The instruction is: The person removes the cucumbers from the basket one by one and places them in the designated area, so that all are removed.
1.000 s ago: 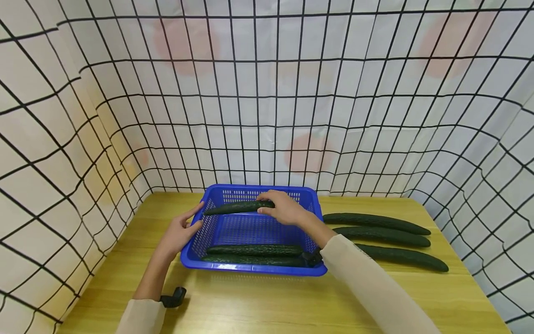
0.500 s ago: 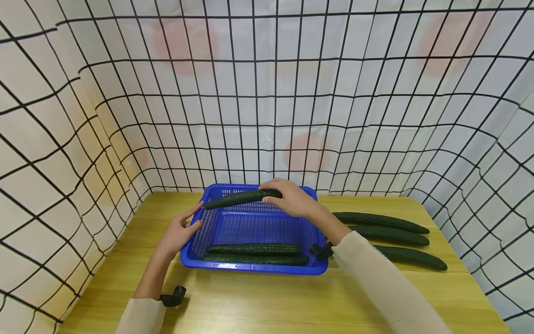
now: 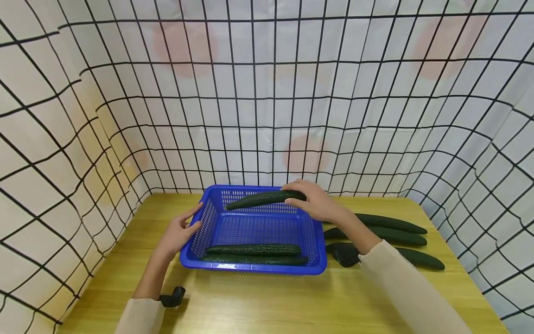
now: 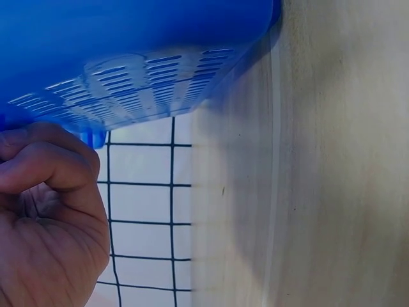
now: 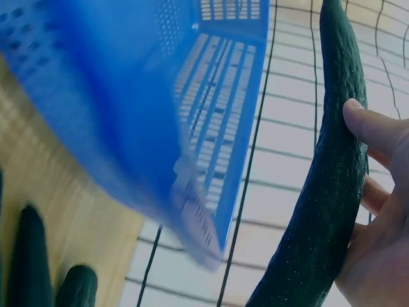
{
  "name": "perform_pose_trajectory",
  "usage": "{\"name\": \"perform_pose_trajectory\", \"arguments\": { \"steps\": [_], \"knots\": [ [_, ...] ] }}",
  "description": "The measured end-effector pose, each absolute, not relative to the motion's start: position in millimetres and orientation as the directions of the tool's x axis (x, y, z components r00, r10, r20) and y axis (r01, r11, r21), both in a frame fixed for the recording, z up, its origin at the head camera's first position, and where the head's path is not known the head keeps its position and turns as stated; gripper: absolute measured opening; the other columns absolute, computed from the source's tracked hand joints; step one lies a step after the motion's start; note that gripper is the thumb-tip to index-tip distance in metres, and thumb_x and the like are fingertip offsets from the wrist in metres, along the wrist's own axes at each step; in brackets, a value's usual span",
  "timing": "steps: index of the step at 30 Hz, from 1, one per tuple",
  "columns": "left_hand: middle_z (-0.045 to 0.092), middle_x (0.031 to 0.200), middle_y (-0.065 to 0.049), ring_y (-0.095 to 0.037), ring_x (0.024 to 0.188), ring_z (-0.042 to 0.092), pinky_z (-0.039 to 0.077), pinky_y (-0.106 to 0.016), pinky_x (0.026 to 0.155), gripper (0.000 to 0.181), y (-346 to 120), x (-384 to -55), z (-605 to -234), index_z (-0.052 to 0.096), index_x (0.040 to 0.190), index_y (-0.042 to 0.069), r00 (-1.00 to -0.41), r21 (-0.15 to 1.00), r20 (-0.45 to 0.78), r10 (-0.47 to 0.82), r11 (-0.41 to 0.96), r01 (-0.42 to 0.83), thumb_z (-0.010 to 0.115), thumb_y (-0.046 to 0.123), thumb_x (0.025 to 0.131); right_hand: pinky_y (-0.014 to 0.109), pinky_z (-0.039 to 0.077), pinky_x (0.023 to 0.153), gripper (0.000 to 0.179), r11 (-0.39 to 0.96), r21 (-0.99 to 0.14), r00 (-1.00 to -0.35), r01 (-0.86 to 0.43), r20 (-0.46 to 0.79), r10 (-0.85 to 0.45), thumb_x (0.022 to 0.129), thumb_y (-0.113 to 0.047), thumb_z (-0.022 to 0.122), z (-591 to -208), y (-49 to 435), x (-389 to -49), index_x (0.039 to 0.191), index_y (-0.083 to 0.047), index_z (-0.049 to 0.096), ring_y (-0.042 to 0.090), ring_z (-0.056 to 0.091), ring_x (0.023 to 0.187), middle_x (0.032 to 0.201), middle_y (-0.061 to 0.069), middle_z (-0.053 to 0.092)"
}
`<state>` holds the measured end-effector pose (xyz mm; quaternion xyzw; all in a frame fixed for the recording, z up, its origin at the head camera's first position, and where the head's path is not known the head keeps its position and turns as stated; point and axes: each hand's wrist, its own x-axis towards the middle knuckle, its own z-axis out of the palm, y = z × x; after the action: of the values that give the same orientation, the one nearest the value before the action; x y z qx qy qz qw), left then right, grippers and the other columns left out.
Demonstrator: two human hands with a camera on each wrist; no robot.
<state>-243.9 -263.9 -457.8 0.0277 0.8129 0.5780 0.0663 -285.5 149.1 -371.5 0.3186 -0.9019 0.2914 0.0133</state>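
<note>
My right hand grips a dark green cucumber near its right end. The cucumber is raised over the back of the blue plastic basket, its free end pointing left. In the right wrist view, the thumb presses one side of the bumpy cucumber and the fingers wrap behind it. My left hand holds the basket's left rim, with fingers curled at the edge in the left wrist view. Two cucumbers lie side by side along the basket's front wall.
Three more cucumbers lie on the wooden table right of the basket, partly behind the right forearm. A black wire grid with a white printed sheet behind it encloses the table at the back and sides.
The right hand has lifted the cucumber from low inside the basket's back and carried it to the right. The left hand has stayed on the rim.
</note>
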Motion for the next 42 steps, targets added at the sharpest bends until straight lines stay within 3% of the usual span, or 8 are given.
{"name": "perform_pose_trajectory", "arguments": {
  "steps": [5, 14, 21, 30, 42],
  "knots": [
    [0.058, 0.065, -0.006, -0.027, 0.067, 0.073, 0.064, -0.040, 0.061, 0.065, -264, -243, -455, 0.033, 0.163, 0.028, -0.989, 0.943, -0.072, 0.132, 0.333, -0.024, 0.058, 0.019, 0.104, 0.061, 0.044, 0.109, 0.043, 0.615, -0.519, -0.793, -0.593, 0.245, -0.558, 0.104, -0.030, 0.062, -376, 175, -281, 0.142, -0.010, 0.061, 0.038, 0.056, 0.131, 0.139, 0.014, 0.062],
    [0.071, 0.083, -0.019, -0.031, 0.074, 0.076, 0.064, -0.043, 0.065, 0.064, -265, -243, -457, 0.032, 0.163, 0.029, -0.988, 0.941, -0.070, 0.138, 0.338, -0.019, 0.057, 0.019, 0.105, 0.062, 0.044, 0.109, 0.044, 0.654, -0.530, -0.832, -0.540, 0.218, -0.510, 0.105, -0.033, 0.060, -382, 222, -266, 0.144, -0.012, 0.059, 0.038, 0.053, 0.133, 0.140, 0.013, 0.060],
    [0.065, 0.073, -0.013, -0.032, 0.072, 0.075, 0.064, -0.043, 0.063, 0.065, -264, -243, -456, 0.032, 0.163, 0.031, -0.987, 0.942, -0.079, 0.143, 0.334, -0.026, 0.058, 0.020, 0.105, 0.066, 0.040, 0.110, 0.045, 0.695, -0.528, -0.867, -0.489, 0.210, -0.451, 0.106, -0.034, 0.058, -382, 258, -249, 0.146, -0.014, 0.056, 0.041, 0.050, 0.136, 0.144, 0.014, 0.057],
    [0.068, 0.077, -0.016, -0.030, 0.070, 0.075, 0.064, -0.043, 0.062, 0.065, -265, -243, -456, 0.032, 0.163, 0.029, -0.986, 0.944, -0.078, 0.146, 0.328, -0.026, 0.058, 0.017, 0.104, 0.069, 0.038, 0.108, 0.049, 0.743, -0.502, -0.896, -0.442, 0.207, -0.393, 0.105, -0.033, 0.060, -383, 301, -228, 0.147, -0.010, 0.055, 0.047, 0.044, 0.140, 0.150, 0.019, 0.052],
    [0.063, 0.071, -0.011, -0.031, 0.069, 0.074, 0.064, -0.042, 0.061, 0.067, -264, -242, -453, 0.029, 0.164, 0.026, -0.986, 0.945, -0.071, 0.152, 0.327, -0.018, 0.058, 0.018, 0.104, 0.066, 0.042, 0.100, 0.045, 0.771, -0.477, -0.907, -0.421, 0.233, -0.351, 0.103, -0.027, 0.063, -400, 339, -203, 0.144, -0.007, 0.057, 0.048, 0.048, 0.133, 0.145, 0.022, 0.056]
  ]
}}
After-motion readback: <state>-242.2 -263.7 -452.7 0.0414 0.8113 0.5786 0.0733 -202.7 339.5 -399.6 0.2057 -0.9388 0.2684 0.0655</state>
